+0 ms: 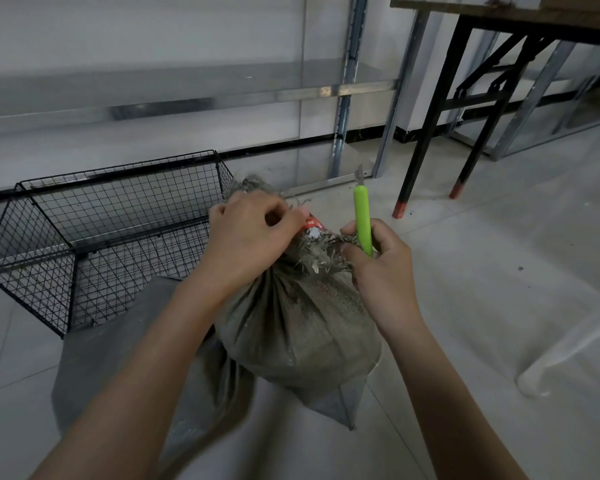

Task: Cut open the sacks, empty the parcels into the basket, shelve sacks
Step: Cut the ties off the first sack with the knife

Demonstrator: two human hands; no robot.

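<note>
We note the sack (298, 323) between our hands, left hand (250, 233) clenched on its frayed neck, right hand (381, 268) gripping the green knife (362, 216) just right of it.

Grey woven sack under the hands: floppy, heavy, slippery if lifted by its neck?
Probably floppy: the sack gathers into soft pleats below the neck and bulges round lower down. It likely has some weight, as its full belly sags wide where it rests. The frayed weave at the neck, which the left hand grips, looks rough, so slipping seems unlikely.
</note>
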